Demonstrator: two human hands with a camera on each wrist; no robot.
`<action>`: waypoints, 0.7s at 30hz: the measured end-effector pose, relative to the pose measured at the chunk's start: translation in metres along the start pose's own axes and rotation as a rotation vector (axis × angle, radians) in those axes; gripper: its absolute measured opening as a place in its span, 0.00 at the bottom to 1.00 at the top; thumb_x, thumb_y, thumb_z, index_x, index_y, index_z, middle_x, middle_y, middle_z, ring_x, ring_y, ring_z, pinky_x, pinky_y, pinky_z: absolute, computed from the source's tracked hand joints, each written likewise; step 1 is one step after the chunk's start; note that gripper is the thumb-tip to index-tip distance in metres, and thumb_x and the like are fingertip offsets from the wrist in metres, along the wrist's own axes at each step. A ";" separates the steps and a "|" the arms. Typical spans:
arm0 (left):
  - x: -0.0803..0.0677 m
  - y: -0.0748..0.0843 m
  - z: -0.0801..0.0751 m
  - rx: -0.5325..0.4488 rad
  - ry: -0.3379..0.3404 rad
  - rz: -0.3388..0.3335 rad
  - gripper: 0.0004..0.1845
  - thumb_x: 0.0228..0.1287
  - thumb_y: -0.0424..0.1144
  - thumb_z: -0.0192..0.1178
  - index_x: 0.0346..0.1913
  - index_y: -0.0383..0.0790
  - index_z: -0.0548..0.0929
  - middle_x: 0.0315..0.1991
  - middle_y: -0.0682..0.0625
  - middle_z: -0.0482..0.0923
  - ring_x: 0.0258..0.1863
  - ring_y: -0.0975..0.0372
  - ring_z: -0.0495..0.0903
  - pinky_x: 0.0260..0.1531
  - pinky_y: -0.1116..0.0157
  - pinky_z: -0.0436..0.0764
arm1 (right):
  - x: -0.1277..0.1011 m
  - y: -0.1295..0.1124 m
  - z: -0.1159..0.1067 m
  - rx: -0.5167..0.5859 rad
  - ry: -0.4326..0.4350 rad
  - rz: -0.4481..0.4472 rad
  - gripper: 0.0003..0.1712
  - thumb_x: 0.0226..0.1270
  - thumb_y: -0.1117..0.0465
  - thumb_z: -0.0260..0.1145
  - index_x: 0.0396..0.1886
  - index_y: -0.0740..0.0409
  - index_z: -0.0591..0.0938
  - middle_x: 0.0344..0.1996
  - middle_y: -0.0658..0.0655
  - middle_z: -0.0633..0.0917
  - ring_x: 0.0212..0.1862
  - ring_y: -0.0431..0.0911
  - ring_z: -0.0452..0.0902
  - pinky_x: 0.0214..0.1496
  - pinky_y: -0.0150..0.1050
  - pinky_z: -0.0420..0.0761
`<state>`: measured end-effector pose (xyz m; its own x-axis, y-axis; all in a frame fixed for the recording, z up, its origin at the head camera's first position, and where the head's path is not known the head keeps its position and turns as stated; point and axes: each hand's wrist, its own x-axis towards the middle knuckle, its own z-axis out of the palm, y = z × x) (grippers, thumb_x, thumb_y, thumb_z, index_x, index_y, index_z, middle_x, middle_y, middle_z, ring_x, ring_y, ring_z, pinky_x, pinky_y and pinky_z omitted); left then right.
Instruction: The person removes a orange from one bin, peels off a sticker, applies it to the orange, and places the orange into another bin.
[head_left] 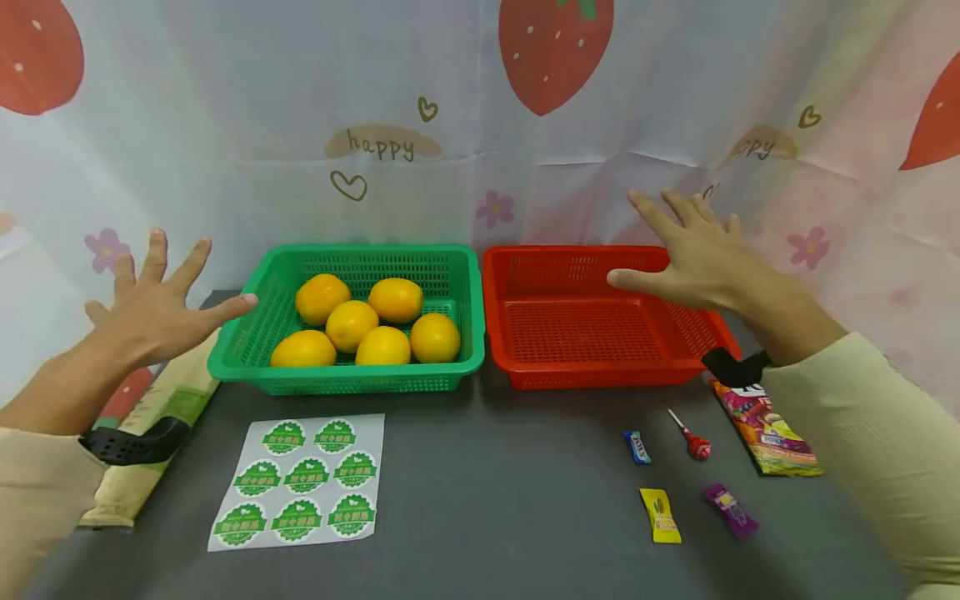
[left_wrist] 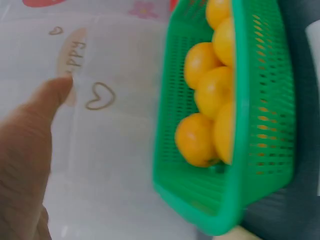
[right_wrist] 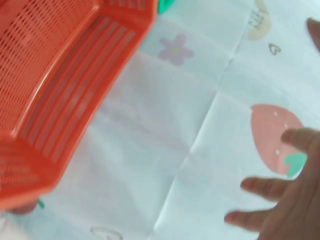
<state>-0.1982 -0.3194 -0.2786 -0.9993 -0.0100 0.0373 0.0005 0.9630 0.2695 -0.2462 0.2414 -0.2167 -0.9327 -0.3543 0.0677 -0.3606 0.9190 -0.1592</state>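
Cream long sleeves, black wrist straps

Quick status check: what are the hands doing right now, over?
Left hand open, beside green basket of six oranges. Right hand open, above empty red basket. Nothing held, nothing in the way.

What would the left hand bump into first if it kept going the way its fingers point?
Probably the green basket. The left hand is spread open, its thumb tip close to that basket's left rim, with the lemons inside. Depth is hard to judge, so it might pass above the rim.
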 end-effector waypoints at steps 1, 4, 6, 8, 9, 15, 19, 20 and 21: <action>-0.001 -0.003 0.004 -0.012 0.001 0.020 0.51 0.64 0.70 0.44 0.76 0.48 0.31 0.70 0.38 0.11 0.64 0.27 0.21 0.44 0.21 0.34 | 0.005 -0.004 0.001 0.020 -0.001 -0.032 0.57 0.59 0.27 0.57 0.78 0.38 0.40 0.75 0.64 0.41 0.72 0.67 0.32 0.60 0.73 0.29; -0.003 -0.009 0.016 -0.061 0.005 0.068 0.50 0.66 0.67 0.46 0.77 0.48 0.33 0.71 0.39 0.13 0.65 0.29 0.22 0.46 0.22 0.38 | 0.021 -0.014 0.003 0.070 -0.005 -0.124 0.56 0.59 0.30 0.61 0.78 0.38 0.42 0.75 0.62 0.46 0.73 0.64 0.40 0.64 0.70 0.39; -0.004 -0.013 0.024 -0.104 0.001 0.095 0.49 0.67 0.65 0.48 0.77 0.46 0.34 0.72 0.38 0.15 0.66 0.28 0.25 0.49 0.23 0.39 | 0.032 -0.021 0.005 0.095 -0.007 -0.181 0.56 0.59 0.32 0.63 0.79 0.38 0.44 0.75 0.60 0.48 0.72 0.62 0.43 0.64 0.69 0.45; -0.004 -0.017 0.031 -0.150 0.002 0.123 0.48 0.68 0.62 0.49 0.77 0.45 0.36 0.73 0.37 0.17 0.66 0.27 0.28 0.50 0.24 0.40 | 0.043 -0.028 0.009 0.129 -0.013 -0.236 0.55 0.58 0.34 0.65 0.78 0.38 0.45 0.75 0.57 0.50 0.72 0.60 0.45 0.64 0.68 0.50; -0.004 -0.020 0.035 -0.173 0.004 0.140 0.47 0.69 0.61 0.50 0.77 0.44 0.37 0.73 0.37 0.18 0.66 0.27 0.29 0.51 0.25 0.41 | 0.048 -0.031 0.011 0.143 -0.019 -0.260 0.55 0.58 0.35 0.65 0.78 0.37 0.46 0.75 0.55 0.50 0.72 0.59 0.45 0.64 0.68 0.51; -0.008 -0.031 0.057 -0.288 0.011 0.197 0.42 0.70 0.54 0.53 0.77 0.40 0.45 0.74 0.33 0.25 0.67 0.28 0.35 0.53 0.26 0.42 | 0.071 -0.058 0.025 0.219 -0.091 -0.370 0.53 0.58 0.37 0.66 0.78 0.37 0.49 0.74 0.51 0.52 0.72 0.53 0.46 0.66 0.63 0.52; -0.008 -0.036 0.070 -0.312 0.043 0.206 0.40 0.71 0.52 0.53 0.75 0.34 0.51 0.74 0.31 0.31 0.67 0.27 0.38 0.54 0.27 0.43 | 0.086 -0.078 0.032 0.209 -0.131 -0.413 0.53 0.58 0.38 0.67 0.78 0.39 0.50 0.74 0.52 0.54 0.72 0.51 0.47 0.67 0.60 0.53; -0.008 -0.037 0.072 -0.313 0.055 0.206 0.40 0.71 0.52 0.53 0.75 0.33 0.53 0.74 0.31 0.32 0.67 0.27 0.39 0.54 0.27 0.44 | 0.091 -0.083 0.034 0.212 -0.144 -0.417 0.53 0.58 0.39 0.67 0.78 0.39 0.50 0.74 0.51 0.54 0.72 0.51 0.47 0.67 0.60 0.53; -0.008 -0.038 0.075 -0.314 0.064 0.205 0.39 0.71 0.52 0.53 0.74 0.33 0.54 0.74 0.31 0.33 0.67 0.27 0.39 0.54 0.27 0.44 | 0.096 -0.088 0.037 0.213 -0.155 -0.425 0.53 0.58 0.38 0.66 0.78 0.40 0.51 0.74 0.50 0.54 0.72 0.50 0.47 0.68 0.59 0.52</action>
<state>-0.1934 -0.3361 -0.3615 -0.9728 0.1479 0.1785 0.2218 0.8175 0.5315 -0.3041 0.1204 -0.2326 -0.6873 -0.7259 0.0253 -0.6868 0.6382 -0.3479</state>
